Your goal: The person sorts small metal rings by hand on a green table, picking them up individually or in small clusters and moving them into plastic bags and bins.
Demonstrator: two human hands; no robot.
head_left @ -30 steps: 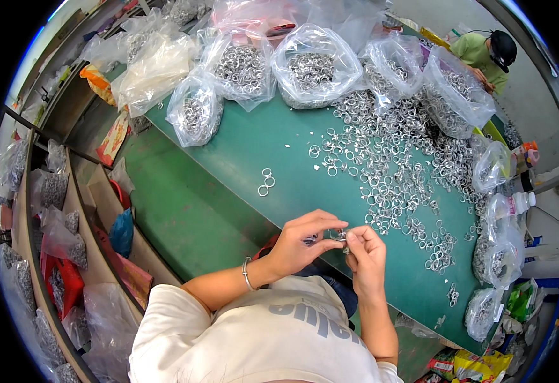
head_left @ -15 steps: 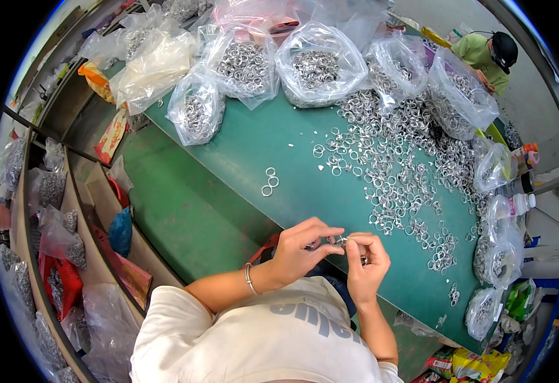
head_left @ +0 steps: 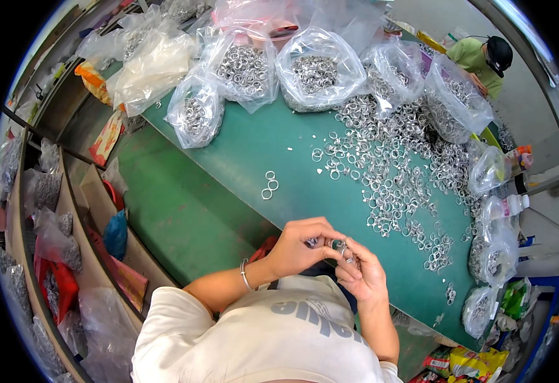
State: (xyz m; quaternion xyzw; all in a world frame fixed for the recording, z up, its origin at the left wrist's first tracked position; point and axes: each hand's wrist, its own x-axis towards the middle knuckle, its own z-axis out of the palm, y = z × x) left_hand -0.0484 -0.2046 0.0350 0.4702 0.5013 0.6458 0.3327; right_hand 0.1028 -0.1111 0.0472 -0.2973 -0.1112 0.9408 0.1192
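Note:
My left hand [head_left: 300, 247] and my right hand [head_left: 363, 273] meet just over the near edge of the green table. Their fingertips pinch small silver metal rings [head_left: 341, 246] between them. More rings show inside the curl of the left fingers, and others lie against the right fingers; how many is hard to make out. Beyond my hands, three rings [head_left: 267, 194] lie by themselves in a short row on the table [head_left: 241, 163]. A large heap of loose silver rings [head_left: 394, 172] spreads over the table to the right.
Open clear plastic bags of rings [head_left: 314, 73] line the table's far side, and smaller bags [head_left: 480, 313] stand along its right edge. At the left, shelves hold more bagged parts [head_left: 44, 188]. A person in a green shirt [head_left: 474, 57] is at the far right.
My right hand has turned and its fingers now reach up and left against the left fingertips. The rings between the hands show more plainly. The left hand has hardly moved.

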